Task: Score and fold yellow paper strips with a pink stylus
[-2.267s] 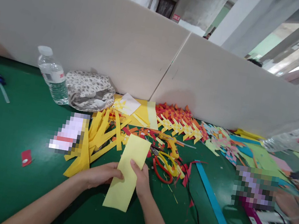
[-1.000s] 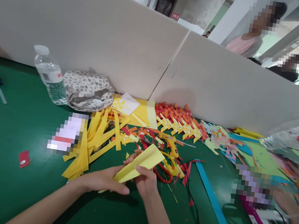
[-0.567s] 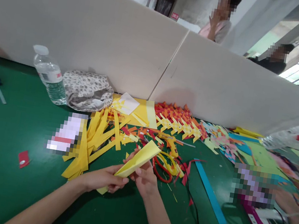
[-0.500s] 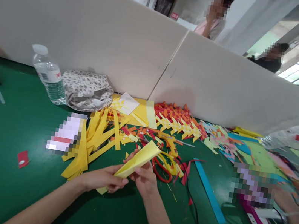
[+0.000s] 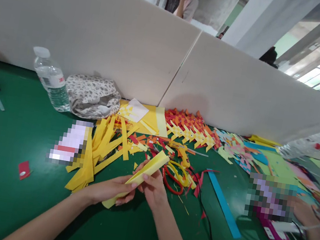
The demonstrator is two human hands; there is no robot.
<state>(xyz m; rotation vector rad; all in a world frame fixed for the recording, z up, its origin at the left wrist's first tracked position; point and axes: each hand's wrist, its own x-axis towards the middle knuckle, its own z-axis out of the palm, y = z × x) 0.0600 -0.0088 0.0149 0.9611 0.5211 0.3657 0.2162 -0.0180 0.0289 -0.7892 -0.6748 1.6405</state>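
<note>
A folded strip of pale yellow paper (image 5: 152, 168) slants up to the right, held between both hands above the green table. Its lower part is gripped by my left hand (image 5: 117, 190), thumb on top and fingers curled beneath. My right hand (image 5: 153, 184) pinches the strip around its middle, with the thumb on the near side and fingers behind it. Just beyond the hands lie scissors with red and yellow handles (image 5: 172, 181) and a yellow glue gun (image 5: 184, 156). Left of them, deeper yellow paper strips (image 5: 86, 169) are heaped on the table.
Woven red and yellow paper fish (image 5: 190, 129) line the grey partition (image 5: 129, 49). A water bottle (image 5: 52, 81) and a patterned cloth (image 5: 92, 98) stand at back left. A blue strip (image 5: 224, 204) and a black cable (image 5: 209, 230) lie right. At far right a co-worker's hand (image 5: 301, 207) reaches in.
Both hands have pressed the yellow paper strip narrower, closing its fold, and my left thumb has slid up along it. Behind the partition a person has moved left.
</note>
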